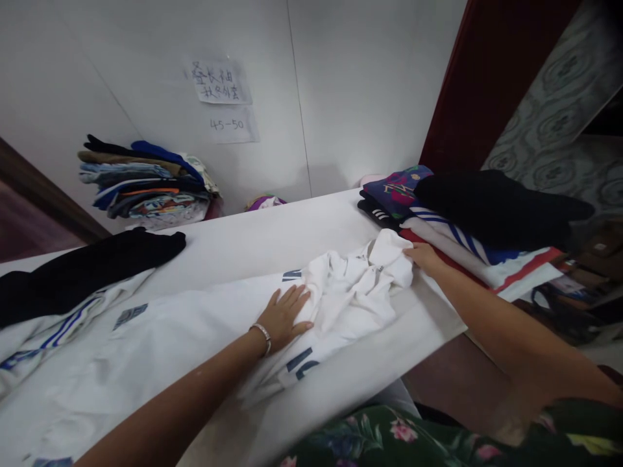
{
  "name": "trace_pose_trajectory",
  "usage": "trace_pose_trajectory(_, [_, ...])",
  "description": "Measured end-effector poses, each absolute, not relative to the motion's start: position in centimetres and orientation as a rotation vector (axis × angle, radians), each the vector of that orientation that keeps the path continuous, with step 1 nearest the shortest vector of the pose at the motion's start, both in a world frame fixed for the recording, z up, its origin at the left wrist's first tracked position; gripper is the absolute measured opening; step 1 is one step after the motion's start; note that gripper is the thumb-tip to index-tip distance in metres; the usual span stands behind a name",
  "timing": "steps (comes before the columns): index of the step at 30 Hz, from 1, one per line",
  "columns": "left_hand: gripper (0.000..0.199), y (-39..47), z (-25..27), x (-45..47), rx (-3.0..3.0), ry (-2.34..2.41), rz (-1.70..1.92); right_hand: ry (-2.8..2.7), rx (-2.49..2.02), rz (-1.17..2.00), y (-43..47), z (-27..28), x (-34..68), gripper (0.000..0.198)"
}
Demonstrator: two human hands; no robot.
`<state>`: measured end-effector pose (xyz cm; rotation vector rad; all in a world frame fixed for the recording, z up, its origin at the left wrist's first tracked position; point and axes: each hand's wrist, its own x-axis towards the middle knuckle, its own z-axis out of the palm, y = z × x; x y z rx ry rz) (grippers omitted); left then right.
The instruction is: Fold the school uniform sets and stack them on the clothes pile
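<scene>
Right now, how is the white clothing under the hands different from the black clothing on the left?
The white clothing bears dark printed marks; the black clothing shows none. The left hand lies spread on the white clothing and the right hand touches its bunched end; neither touches the black clothing. Both lie over the white table.

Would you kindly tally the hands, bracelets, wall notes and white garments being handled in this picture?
Left hand and right hand: 2
White garment being handled: 1
Bracelet: 1
Upper note and lower note: 2
Total: 6
</scene>
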<state>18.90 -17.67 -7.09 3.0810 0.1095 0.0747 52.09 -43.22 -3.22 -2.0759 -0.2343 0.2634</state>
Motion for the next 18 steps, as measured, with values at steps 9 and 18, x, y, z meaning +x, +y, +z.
trace_pose_trajectory(9, [0.066, -17.9, -7.4, 18.8, 3.075, 0.144, 0.047, -0.173, -1.343, 0.327, -49.5, -4.7, 48.3, 0.023])
trace_pose_trajectory(18, [0.059, -17.7, -5.7, 19.8, 2.877, 0.301, -0.077, -0.087, -1.224, 0.363, -50.6, -5.8, 47.7, 0.020])
